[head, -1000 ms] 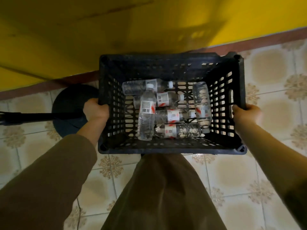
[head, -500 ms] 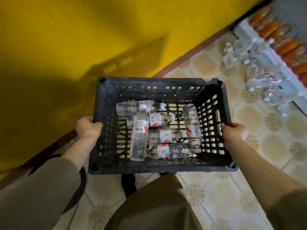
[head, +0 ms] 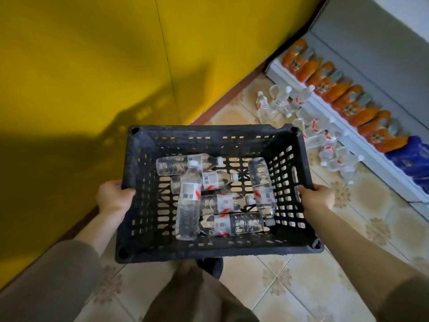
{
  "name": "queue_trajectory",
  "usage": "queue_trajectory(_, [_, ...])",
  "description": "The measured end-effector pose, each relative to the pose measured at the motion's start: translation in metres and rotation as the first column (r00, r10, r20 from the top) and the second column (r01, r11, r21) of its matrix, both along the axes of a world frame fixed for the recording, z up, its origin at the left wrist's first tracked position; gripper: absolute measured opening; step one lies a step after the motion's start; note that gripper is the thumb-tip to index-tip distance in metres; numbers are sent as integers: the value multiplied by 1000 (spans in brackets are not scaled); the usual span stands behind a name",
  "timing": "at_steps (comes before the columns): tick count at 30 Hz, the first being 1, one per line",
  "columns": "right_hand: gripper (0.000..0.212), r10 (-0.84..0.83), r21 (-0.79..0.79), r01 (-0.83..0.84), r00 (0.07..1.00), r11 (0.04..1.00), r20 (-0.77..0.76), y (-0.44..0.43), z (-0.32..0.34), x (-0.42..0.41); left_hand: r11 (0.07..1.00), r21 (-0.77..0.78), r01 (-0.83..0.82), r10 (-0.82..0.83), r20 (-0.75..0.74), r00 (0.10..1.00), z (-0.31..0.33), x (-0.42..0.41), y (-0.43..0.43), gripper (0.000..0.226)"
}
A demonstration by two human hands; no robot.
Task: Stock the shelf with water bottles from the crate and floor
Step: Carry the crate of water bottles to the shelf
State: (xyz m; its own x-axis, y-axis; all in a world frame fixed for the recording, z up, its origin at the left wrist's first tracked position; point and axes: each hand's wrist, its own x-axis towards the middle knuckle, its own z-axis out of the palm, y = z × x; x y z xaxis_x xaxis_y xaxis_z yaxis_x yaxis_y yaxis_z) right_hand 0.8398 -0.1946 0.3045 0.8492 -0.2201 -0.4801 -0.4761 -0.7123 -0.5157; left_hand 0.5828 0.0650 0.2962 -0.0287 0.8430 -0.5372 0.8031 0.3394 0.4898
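I carry a black slotted plastic crate (head: 139,228) in front of me, above the tiled floor. My left hand (head: 113,196) grips its left rim and my right hand (head: 317,197) grips its right rim. Inside lie several clear water bottles (head: 188,203) with red and white labels, some crossed over each other. Several more water bottles on the floor (head: 311,126) lie and stand in front of a low white shelf (head: 362,147) at the right.
The shelf holds a row of orange bottles (head: 343,98) and blue packs (head: 415,163). A yellow wall (head: 92,66) with a brown skirting runs along the left. My legs and a dark shoe (head: 210,266) show below the crate.
The view has swung to the right with the crate still in both hands. The shelf and the floor bottles have come further into sight, and the dark round stand on the left is gone.
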Motion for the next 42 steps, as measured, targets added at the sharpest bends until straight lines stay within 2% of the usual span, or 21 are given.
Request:
queue_trajectory(5, [30, 51, -6, -51, 998, 999, 35, 31, -17, 87, 991, -83, -102, 105, 26, 994, -29, 71, 15, 19])
queue_trajectory(7, [31, 96, -51, -94, 995, 994, 39, 43, -24, 118, 989, -112, -97, 96, -19, 995, -41, 92, 20, 8])
queue_trajectory(9, [31, 134, -58, -132, 991, 989, 29, 54, -32, 149, 987, -121, -106, 103, -31, 994, -53, 114, 25, 10])
queue_trajectory(13, [30, 223, -83, -220, 974, 972, 26, 75, -55, 207, 991, -97, -94, 89, -54, 995, -74, 154, 24, 24])
queue_trajectory(15, [31, 245, -81, -244, 970, 966, 3, 85, -74, 237, 986, -94, -137, 133, -48, 990, -81, 174, 21, 20])
queue_trajectory(17, [33, 286, -75, -287, 958, 955, -26, 94, -96, 265, 983, -83, -161, 157, -61, 986, -90, 193, 16, 7])
queue_trajectory(18, [33, 308, -54, -310, 950, 949, -46, 98, -109, 281, 979, -77, -186, 181, -73, 981, -97, 202, 12, 14])
queue_trajectory(21, [33, 399, -22, -403, 911, 915, -102, 114, -144, 325, 968, -26, -249, 242, -170, 955, -115, 227, -4, 12])
queue_trajectory(22, [33, 430, -14, -434, 895, 901, -115, 119, -153, 336, 959, -18, -284, 274, -202, 940, -120, 237, -10, 20])
queue_trajectory(25, [31, 491, 54, -488, 862, 871, -127, 134, -178, 365, 934, -9, -358, 347, -222, 911, -142, 257, -27, 28])
queue_trajectory(31, [34, 607, 68, -604, 785, 794, -123, 163, -240, 409, 875, -33, -484, 468, -202, 860, -202, 289, -42, 15])
queue_trajectory(33, [31, 620, 55, -618, 775, 784, -121, 168, -246, 414, 859, -30, -512, 499, -185, 847, -214, 295, -42, 9])
queue_trajectory(37, [33, 633, 54, -631, 768, 774, -100, 185, -285, 431, 830, -3, -558, 551, -153, 820, -262, 309, -39, 25])
queue_trajectory(42, [34, 641, 66, -638, 763, 767, -80, 194, -321, 443, 806, 6, -592, 589, -124, 799, -296, 321, -30, 15])
